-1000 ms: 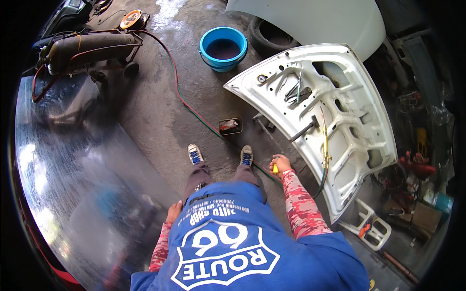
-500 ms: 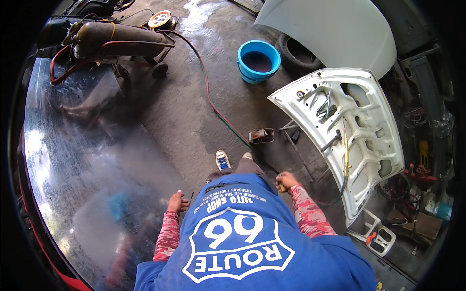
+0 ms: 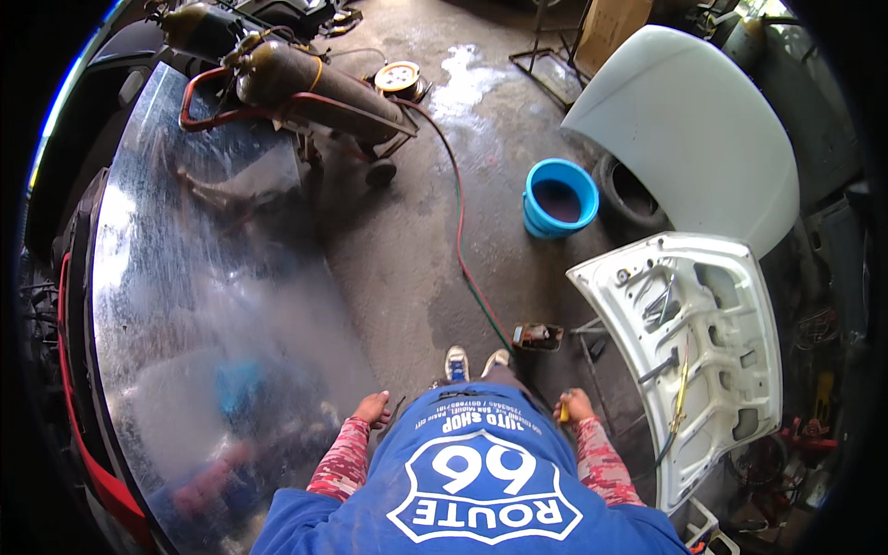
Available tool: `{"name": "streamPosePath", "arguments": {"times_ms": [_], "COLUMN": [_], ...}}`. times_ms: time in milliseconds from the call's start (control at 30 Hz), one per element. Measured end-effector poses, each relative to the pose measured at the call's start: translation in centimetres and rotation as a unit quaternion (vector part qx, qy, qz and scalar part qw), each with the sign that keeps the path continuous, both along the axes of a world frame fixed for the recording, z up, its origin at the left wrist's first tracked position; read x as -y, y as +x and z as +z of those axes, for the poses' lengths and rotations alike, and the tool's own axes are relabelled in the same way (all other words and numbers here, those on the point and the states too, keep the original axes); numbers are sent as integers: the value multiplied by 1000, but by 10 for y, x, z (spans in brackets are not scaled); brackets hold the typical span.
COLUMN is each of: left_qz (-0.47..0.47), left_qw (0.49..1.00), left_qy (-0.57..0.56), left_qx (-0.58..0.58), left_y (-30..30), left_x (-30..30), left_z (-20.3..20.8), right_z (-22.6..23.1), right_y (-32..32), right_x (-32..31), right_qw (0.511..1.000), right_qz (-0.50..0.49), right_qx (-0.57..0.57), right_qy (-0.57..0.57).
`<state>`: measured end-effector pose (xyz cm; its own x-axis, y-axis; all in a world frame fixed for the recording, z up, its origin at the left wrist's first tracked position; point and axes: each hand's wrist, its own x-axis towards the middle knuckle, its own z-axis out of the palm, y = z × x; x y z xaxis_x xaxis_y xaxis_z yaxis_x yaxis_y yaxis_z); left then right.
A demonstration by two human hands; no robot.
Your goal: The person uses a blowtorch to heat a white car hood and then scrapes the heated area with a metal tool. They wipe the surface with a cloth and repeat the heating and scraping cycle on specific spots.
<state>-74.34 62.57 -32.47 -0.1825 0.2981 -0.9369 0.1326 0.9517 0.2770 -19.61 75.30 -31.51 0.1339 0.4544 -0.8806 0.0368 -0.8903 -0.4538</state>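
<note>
My left hand [image 3: 373,408] hangs beside the blue shirt, its fingers curled on a thin dark tool [image 3: 400,406] whose kind I cannot make out. Close to that hand is the edge of a glossy, wet-looking dark panel [image 3: 231,277]. On the other side of the shirt, my right hand [image 3: 578,404] is closed around a small yellow object [image 3: 564,412], mostly hidden by the fingers. The white hood [image 3: 712,342] lies underside up to the right of this hand. On it are a hammer [image 3: 659,370], a brass-coloured torch [image 3: 680,407] and several metal hand tools [image 3: 661,303].
A red and green hose [image 3: 462,236] crosses the floor from a gas-cylinder cart [image 3: 324,102]. A blue bucket of dark liquid [image 3: 561,199] stands by a tyre [image 3: 632,192] and another pale hood panel [image 3: 694,139]. A small open box [image 3: 538,337] sits ahead of my feet.
The view has tilted up and shifted left, so the surroundings appear lower and farther right. Both hands stay at my sides, holding the same things.
</note>
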Motion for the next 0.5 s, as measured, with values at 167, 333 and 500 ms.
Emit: {"name": "streamPosePath", "arguments": {"times_ms": [167,333,500], "left_qz": [-3,-295,-451], "left_qw": [992,945,868], "left_qy": [123,137,186], "left_qx": [-5,-30,-89], "left_y": [22,39,50], "left_x": [-61,-88,-127], "left_z": [21,-24,-59], "right_z": [2,0,10], "right_y": [32,60,63], "right_x": [6,-5,-8], "right_qw": [998,996,995], "right_qz": [46,-36,-84], "right_qx": [42,34,22], "right_qy": [-20,-70,-55]}}
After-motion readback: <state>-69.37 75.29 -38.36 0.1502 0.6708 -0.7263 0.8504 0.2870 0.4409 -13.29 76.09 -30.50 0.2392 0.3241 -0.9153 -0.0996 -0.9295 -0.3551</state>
